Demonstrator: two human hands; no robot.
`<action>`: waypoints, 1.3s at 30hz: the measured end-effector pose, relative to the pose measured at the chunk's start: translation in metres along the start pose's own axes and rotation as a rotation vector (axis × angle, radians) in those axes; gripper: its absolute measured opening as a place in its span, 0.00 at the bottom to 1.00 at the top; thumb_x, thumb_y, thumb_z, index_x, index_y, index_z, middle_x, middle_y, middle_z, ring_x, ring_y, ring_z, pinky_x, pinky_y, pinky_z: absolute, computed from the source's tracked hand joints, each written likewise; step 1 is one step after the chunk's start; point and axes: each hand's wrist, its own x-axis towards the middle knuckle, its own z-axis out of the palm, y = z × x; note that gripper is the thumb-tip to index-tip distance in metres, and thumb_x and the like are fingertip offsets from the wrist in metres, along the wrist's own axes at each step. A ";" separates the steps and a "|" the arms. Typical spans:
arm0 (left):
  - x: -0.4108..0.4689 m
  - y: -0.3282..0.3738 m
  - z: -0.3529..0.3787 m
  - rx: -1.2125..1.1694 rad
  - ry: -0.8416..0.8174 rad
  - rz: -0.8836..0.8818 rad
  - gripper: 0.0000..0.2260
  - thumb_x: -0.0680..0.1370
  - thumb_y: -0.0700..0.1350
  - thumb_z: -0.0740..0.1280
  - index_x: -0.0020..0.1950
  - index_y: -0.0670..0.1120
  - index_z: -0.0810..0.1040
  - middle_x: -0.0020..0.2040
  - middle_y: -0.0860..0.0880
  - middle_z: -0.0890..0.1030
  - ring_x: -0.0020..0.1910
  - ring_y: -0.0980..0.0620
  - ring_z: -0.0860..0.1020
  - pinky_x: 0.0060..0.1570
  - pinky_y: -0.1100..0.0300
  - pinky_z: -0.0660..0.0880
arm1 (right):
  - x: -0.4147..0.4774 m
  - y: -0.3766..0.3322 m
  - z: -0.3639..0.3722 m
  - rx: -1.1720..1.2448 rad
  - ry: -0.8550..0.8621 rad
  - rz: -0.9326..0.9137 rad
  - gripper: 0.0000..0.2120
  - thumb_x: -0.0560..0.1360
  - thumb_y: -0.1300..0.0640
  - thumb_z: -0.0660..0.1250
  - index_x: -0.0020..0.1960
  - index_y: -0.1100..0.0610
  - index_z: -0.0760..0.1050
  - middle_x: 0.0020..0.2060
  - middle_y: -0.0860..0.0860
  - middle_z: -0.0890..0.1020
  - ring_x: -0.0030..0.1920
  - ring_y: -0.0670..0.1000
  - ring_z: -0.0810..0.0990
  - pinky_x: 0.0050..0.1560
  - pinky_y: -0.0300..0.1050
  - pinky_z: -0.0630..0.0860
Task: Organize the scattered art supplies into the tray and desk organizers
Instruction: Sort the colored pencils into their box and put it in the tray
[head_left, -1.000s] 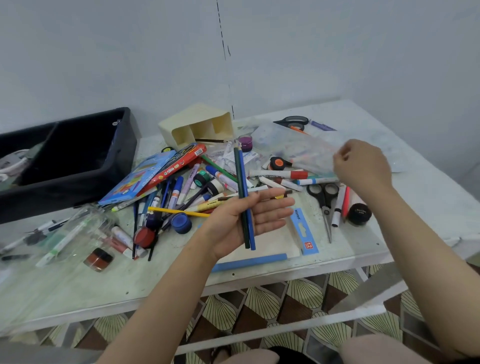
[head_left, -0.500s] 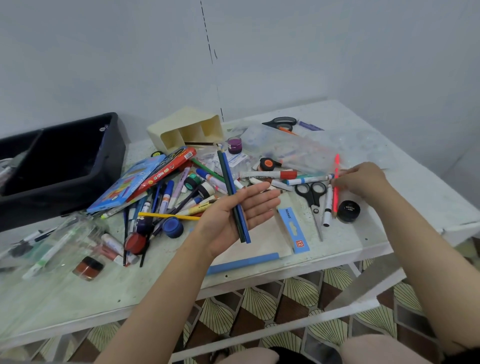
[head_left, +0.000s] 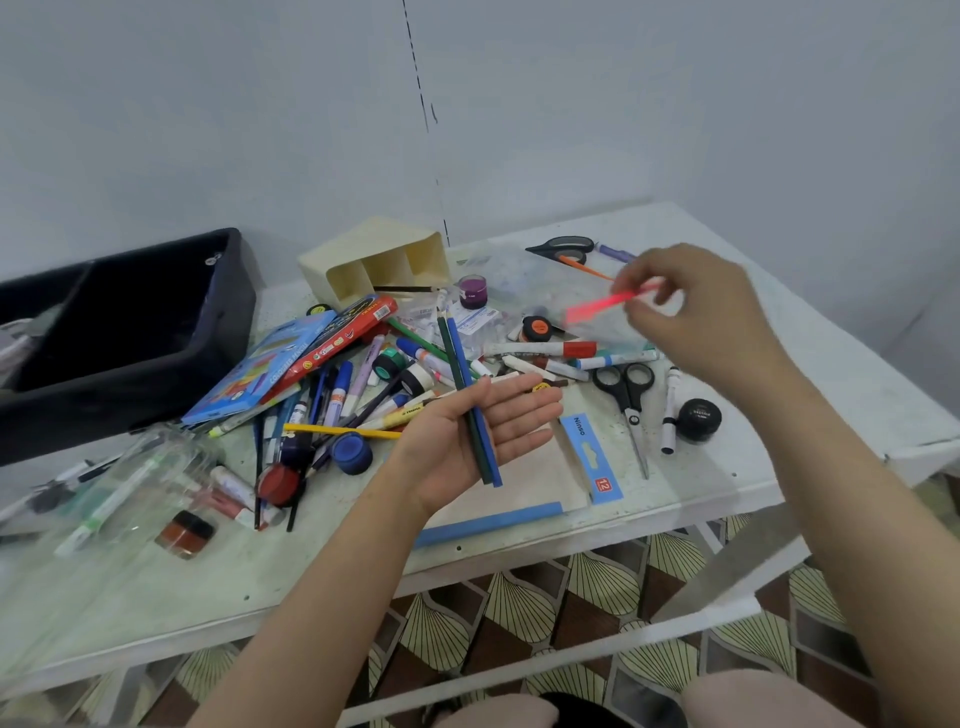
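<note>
My left hand (head_left: 467, 441) lies palm up over the table's front, fingers straight, carrying a green pencil (head_left: 450, 353) and a blue pencil (head_left: 461, 358) side by side across the palm. My right hand (head_left: 701, 322) is raised above the right part of the table and pinches a red pencil (head_left: 597, 305), blurred by motion, its tip pointing left. A cream desk organizer (head_left: 374, 249) lies on its side at the back, openings facing me. A black tray (head_left: 228, 322) stands at the back left.
A heap of markers, pens and paint pots (head_left: 337, 400) covers the white table (head_left: 208, 587) between tray and left hand. Pencil boxes (head_left: 291, 358), black scissors (head_left: 626, 395), a black jar (head_left: 698, 415) and a clear plastic bag (head_left: 114, 483) lie around. The table edge is close.
My right hand picked the red pencil up from beside the scissors and lifted it up and back. My left hand has kept the two pencils on its palm.
</note>
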 end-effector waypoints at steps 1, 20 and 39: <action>-0.001 0.001 0.000 -0.008 -0.010 -0.006 0.20 0.78 0.47 0.57 0.61 0.36 0.77 0.62 0.36 0.76 0.62 0.40 0.76 0.57 0.49 0.76 | -0.003 -0.006 0.005 -0.009 -0.065 -0.116 0.09 0.69 0.66 0.68 0.43 0.53 0.79 0.41 0.45 0.78 0.38 0.45 0.74 0.43 0.29 0.67; -0.018 0.002 -0.023 0.184 -0.091 -0.020 0.15 0.77 0.39 0.59 0.63 0.37 0.74 0.39 0.49 0.78 0.31 0.58 0.73 0.31 0.66 0.72 | 0.000 -0.024 0.068 0.629 -0.231 0.436 0.15 0.75 0.60 0.67 0.62 0.55 0.74 0.47 0.57 0.82 0.40 0.49 0.81 0.45 0.40 0.79; -0.040 0.008 -0.046 0.076 -0.139 0.037 0.16 0.74 0.41 0.61 0.58 0.40 0.80 0.38 0.50 0.77 0.29 0.58 0.70 0.28 0.67 0.68 | 0.021 -0.053 0.104 0.816 -0.425 0.367 0.04 0.76 0.64 0.65 0.49 0.57 0.76 0.35 0.53 0.83 0.29 0.48 0.78 0.34 0.43 0.70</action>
